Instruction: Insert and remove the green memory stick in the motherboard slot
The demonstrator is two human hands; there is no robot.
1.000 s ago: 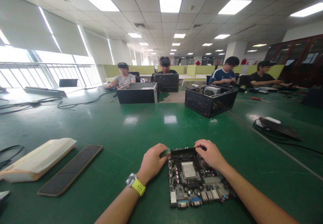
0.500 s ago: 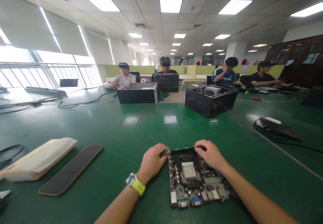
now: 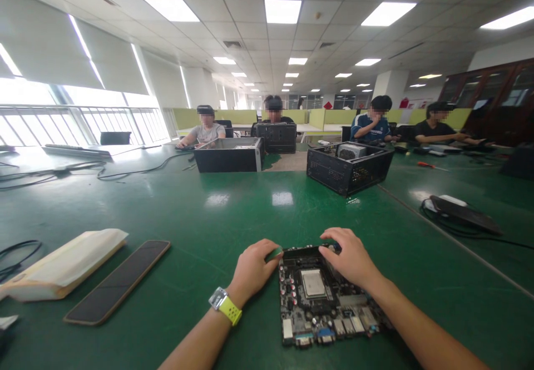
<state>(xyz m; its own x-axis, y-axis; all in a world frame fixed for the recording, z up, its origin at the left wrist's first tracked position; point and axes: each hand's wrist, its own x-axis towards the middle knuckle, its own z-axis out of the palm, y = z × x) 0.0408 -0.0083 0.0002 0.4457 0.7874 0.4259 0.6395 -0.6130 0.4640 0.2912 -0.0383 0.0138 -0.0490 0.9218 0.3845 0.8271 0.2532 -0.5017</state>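
A motherboard (image 3: pixel 300 317) lies flat on the green table in front of me, its port side facing me and a square silver processor (image 3: pixel 312 283) in its socket. Along its far edge runs a long dark strip (image 3: pixel 302 254), either memory slots or a memory stick; I cannot tell which. My left hand (image 3: pixel 252 270), below a yellow-banded watch (image 3: pixel 225 305), has its thumb and forefinger curled on the board's far left corner. My right hand (image 3: pixel 348 259) is over the far right part, its thumb and forefinger apart with nothing visible between them.
To the left lie a phone (image 3: pixel 119 281) and a paper-wrapped packet (image 3: pixel 69 264). Open computer cases (image 3: pixel 227 156) (image 3: pixel 348 167) stand farther back. A dark flat device (image 3: pixel 465 214) with cables lies at right. Several people sit beyond, and a screwdriver (image 3: pixel 431 166) lies near them.
My right thumb and forefinger have parted at the far right end of the dark strip. My left hand has barely moved, and the motherboard stays in place.
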